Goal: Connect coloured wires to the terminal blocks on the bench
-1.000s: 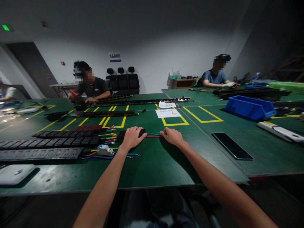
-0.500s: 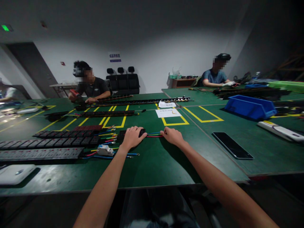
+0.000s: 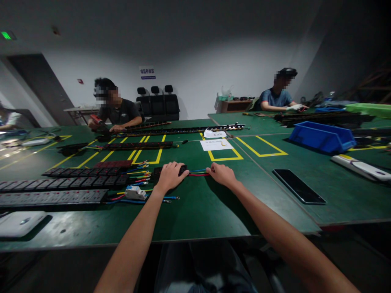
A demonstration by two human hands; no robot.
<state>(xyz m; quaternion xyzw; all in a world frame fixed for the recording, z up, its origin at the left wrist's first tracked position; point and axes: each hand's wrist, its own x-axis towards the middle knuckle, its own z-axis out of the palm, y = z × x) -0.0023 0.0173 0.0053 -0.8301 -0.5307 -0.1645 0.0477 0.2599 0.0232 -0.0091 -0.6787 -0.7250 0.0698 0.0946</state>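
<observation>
My left hand (image 3: 171,176) is wrapped over a small black block (image 3: 157,172) on the green table (image 3: 189,219), covering most of it. Blue, green and red wires (image 3: 198,172) run from the block's right end to my right hand (image 3: 222,174), whose fingers are closed on their far ends. Left of my hands lie several black socket strips (image 3: 55,197) side by side, with coloured wires and ring lugs at their right ends. A white breaker (image 3: 135,193) rests on the wires of the nearest strip.
A black phone (image 3: 298,186) lies right of my hands, with a blue bin (image 3: 322,137) and a white device (image 3: 362,167) beyond. Another white device (image 3: 21,223) sits at the near left. Paper labels (image 3: 215,145) lie ahead. Two people (image 3: 122,112) work across the table; another shows at far left.
</observation>
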